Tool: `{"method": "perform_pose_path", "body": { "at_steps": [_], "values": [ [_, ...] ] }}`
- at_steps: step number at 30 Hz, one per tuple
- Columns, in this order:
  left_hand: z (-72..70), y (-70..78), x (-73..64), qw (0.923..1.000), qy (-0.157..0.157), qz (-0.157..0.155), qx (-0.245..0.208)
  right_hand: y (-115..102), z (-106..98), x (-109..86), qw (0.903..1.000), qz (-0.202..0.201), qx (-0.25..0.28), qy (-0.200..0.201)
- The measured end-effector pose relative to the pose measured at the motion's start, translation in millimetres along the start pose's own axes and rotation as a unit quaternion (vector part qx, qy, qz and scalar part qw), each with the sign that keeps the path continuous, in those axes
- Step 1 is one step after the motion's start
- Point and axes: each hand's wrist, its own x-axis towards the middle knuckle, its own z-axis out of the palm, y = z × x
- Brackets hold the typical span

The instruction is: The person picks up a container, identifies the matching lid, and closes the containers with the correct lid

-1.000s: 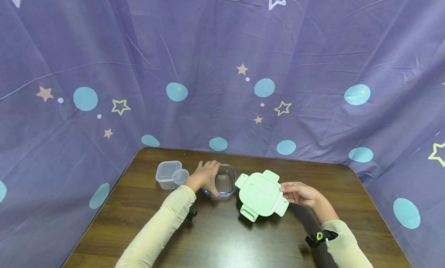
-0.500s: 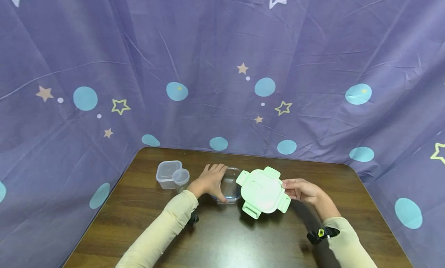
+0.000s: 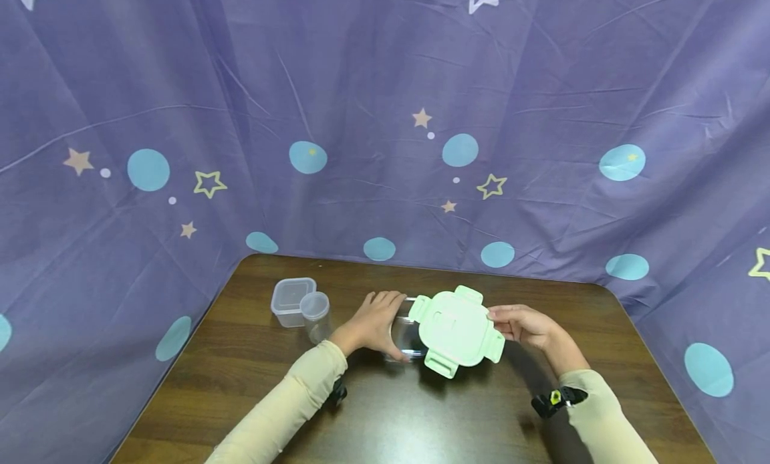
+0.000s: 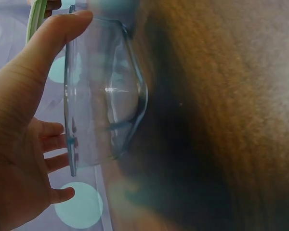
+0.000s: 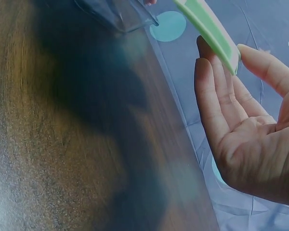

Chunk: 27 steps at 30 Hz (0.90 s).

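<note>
We see the right hand, its grip pinched on the edge of a pale-green four-flap lid, held above a wood-grain counter. The lid partly hides a clear glass food container, which the left hand's grip clamps at the rim, toward the counter's middle. A round clear plastic jar stands beside a square translucent tub. The lid's small central detail is too faint for us to read.

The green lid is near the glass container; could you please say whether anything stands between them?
No other object is visible between them. Only the left hand, gripping the glass container, might obstruct the green lid, which the right hand holds.
</note>
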Motion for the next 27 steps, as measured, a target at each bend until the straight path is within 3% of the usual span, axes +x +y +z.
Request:
{"method": "perform_pose_path", "body": {
  "at_steps": [7,14,19,27],
  "values": [
    [3.0,-2.7,-5.9,0.9987,0.015,0.007,-0.049,1,0,3.7,1.0000,0.002,-0.004,0.002],
    [7.5,-14.8,-11.9,0.9902,0.038,0.005,-0.134,-1,0,7.1,1.0000,0.000,-0.006,0.001],
    [5.8,-23.1,-20.1,0.9823,0.028,-0.004,-0.185,-4,1,10.0,1.0000,0.003,-0.005,0.004],
    [10.2,-29.4,-28.0,0.9732,0.009,-0.025,-0.228,-5,3,16.9,0.9999,0.006,-0.014,-0.004]
  ]
}}
